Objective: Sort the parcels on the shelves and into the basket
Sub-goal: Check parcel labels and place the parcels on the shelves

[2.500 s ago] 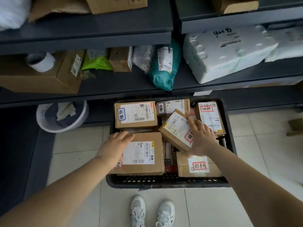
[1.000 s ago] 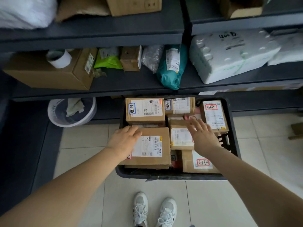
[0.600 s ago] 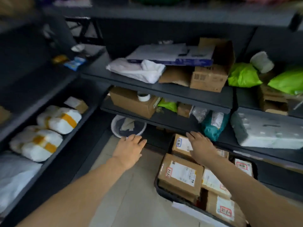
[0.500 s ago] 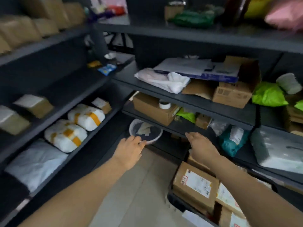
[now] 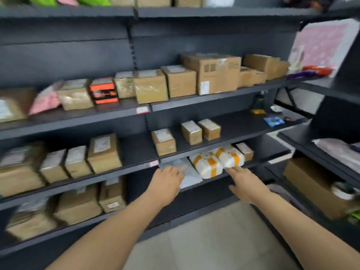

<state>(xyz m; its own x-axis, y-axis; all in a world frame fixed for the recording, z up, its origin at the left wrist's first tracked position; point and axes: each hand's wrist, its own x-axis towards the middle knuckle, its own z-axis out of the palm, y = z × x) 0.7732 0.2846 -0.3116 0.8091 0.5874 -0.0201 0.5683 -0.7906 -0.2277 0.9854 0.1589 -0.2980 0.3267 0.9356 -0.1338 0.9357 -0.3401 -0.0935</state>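
A dark shelving unit (image 5: 152, 108) fills the view, its boards loaded with brown cardboard parcels (image 5: 216, 74). Three small boxes (image 5: 191, 132) stand on the middle board. Below them lie two white bundles with orange tape (image 5: 209, 164) and a pale flat bag (image 5: 188, 172). My left hand (image 5: 165, 181) reaches forward in front of the pale bag, fingers straight, holding nothing. My right hand (image 5: 245, 182) stretches toward the taped bundles, fingers extended and empty. The basket is out of view.
A second shelf unit (image 5: 319, 149) meets the first at the right corner, with a large brown box (image 5: 311, 184) on a low board. A blue packet (image 5: 273, 121) and small items lie on the corner board. Pale floor tiles (image 5: 204, 244) lie below.
My view has swung up and left from the basket of parcels to the side shelving. Both hands left the boxes in the basket and now reach empty toward the lower shelf.
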